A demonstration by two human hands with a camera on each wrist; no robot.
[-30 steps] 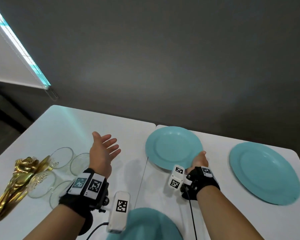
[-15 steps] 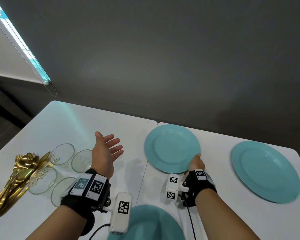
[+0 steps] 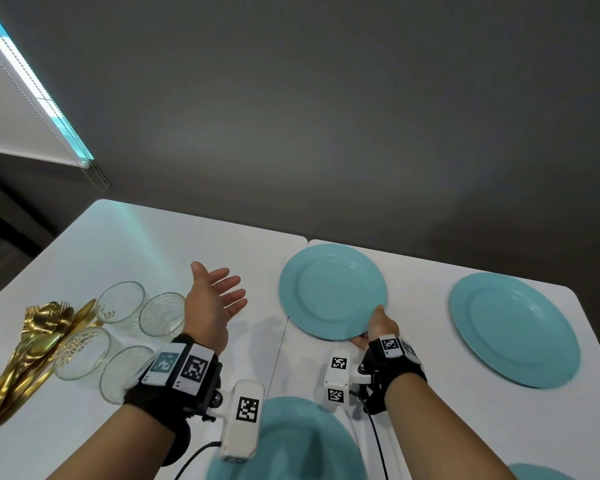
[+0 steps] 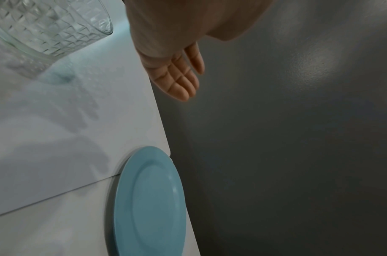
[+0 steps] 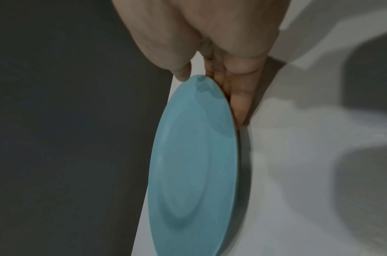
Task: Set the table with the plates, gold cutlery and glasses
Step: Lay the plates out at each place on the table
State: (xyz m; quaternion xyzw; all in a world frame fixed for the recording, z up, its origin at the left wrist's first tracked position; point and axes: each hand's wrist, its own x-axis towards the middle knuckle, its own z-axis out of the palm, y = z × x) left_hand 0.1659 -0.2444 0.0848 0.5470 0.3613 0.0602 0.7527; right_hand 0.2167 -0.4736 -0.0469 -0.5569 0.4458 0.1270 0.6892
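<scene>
On the white counter (image 3: pixel 174 244), at its far edge near the middle seam, my right hand (image 3: pixel 378 325) pinches the near rim of a round teal plate (image 3: pixel 331 291), thumb on top, fingers underneath. My left hand (image 3: pixel 210 303) hovers above the counter, palm turned up, fingers spread and relaxed, holding nothing. Four clear textured glasses (image 3: pixel 118 336) stand clustered just beside it, with a heap of gold cutlery (image 3: pixel 35 344) touching their left side. A second teal plate (image 3: pixel 513 329) lies well to the right; a third teal plate (image 3: pixel 302 441) lies nearest me.
</scene>
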